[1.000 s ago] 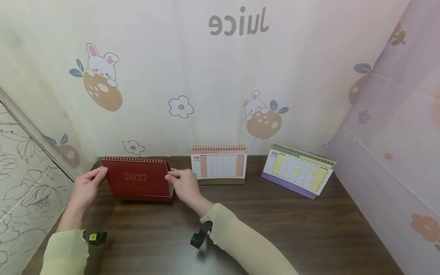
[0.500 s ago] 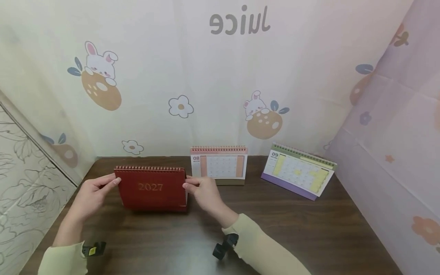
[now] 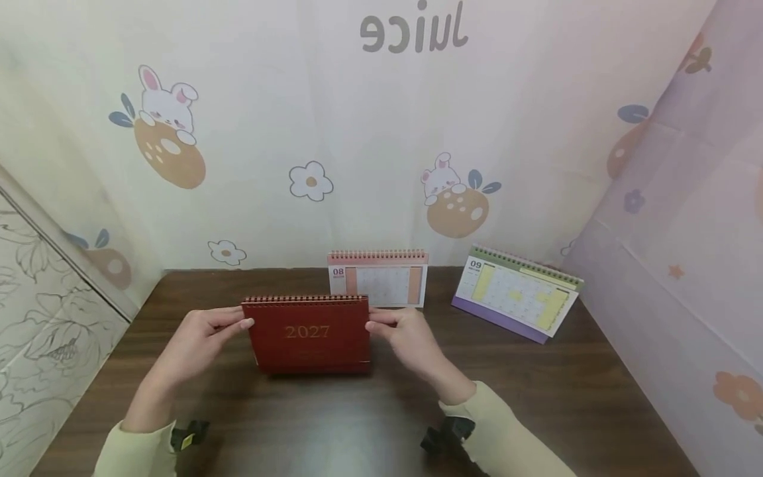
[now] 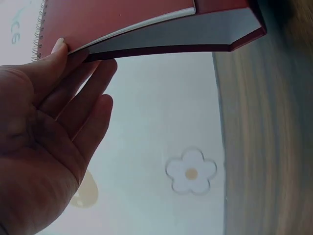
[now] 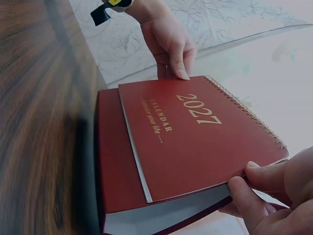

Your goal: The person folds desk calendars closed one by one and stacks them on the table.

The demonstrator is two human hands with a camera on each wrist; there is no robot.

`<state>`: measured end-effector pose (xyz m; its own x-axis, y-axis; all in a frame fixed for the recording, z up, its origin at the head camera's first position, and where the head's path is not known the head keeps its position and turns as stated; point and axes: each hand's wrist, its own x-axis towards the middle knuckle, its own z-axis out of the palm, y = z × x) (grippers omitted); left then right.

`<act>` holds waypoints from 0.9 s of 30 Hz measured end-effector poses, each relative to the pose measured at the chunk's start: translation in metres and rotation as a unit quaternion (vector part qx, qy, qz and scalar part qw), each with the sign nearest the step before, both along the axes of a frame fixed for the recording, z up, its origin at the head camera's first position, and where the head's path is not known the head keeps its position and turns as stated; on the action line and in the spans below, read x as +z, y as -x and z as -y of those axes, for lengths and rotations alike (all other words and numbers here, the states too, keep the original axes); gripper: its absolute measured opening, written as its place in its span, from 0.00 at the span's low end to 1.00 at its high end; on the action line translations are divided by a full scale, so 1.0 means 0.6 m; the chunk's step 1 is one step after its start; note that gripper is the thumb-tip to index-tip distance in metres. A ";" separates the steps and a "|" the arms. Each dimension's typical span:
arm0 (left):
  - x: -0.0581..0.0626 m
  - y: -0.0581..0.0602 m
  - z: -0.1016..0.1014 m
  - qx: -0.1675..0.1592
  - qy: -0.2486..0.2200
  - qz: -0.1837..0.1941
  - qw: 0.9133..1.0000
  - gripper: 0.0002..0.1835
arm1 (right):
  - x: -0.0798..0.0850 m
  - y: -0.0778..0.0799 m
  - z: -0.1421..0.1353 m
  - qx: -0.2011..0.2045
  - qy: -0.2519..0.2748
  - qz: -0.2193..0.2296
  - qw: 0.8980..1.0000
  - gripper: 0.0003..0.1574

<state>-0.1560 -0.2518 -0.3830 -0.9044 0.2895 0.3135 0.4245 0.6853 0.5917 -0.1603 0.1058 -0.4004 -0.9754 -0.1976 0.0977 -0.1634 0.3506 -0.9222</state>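
Observation:
Between both hands is a red desk calendar [image 3: 306, 341] with "2027" in gold and a spiral binding along its top. My left hand [image 3: 199, 344] pinches its upper left edge, thumb on the front cover and fingers behind. At the upper right edge my right hand [image 3: 411, 338] pinches it the same way. The right wrist view shows the cover [image 5: 171, 132] with smaller gold "CALENDAR" lettering. Seen from the side in the left wrist view, the calendar's folded stand [image 4: 215, 29] is hollow. Partly behind it stands a pink-topped calendar [image 3: 381, 278] marked 08.
A green and purple calendar [image 3: 515, 295] marked 09 stands angled at the back right of the dark wooden table [image 3: 536, 411]. Behind the table hangs a pale curtain [image 3: 369, 132] printed with rabbits and flowers. A patterned panel [image 3: 48, 344] borders the left side.
Both hands have carried the red calendar from the back left toward the right and nearer the person. It now overlaps the pink-topped calendar's lower left part in the head view.

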 end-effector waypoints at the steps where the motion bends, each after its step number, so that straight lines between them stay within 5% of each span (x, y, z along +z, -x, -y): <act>1: 0.001 0.001 -0.007 -0.009 -0.004 0.002 1.000 0.12 | 0.002 -0.001 -0.008 -0.002 -0.004 -0.003 1.000 0.11; 17: -0.013 0.031 -0.131 -0.095 -0.024 -0.002 0.995 0.13 | 0.007 -0.022 -0.140 -0.028 -0.059 0.022 0.998 0.14; 27: -0.029 0.032 -0.157 -0.132 -0.051 0.076 0.987 0.12 | -0.016 -0.015 -0.186 0.009 -0.073 0.012 0.997 0.13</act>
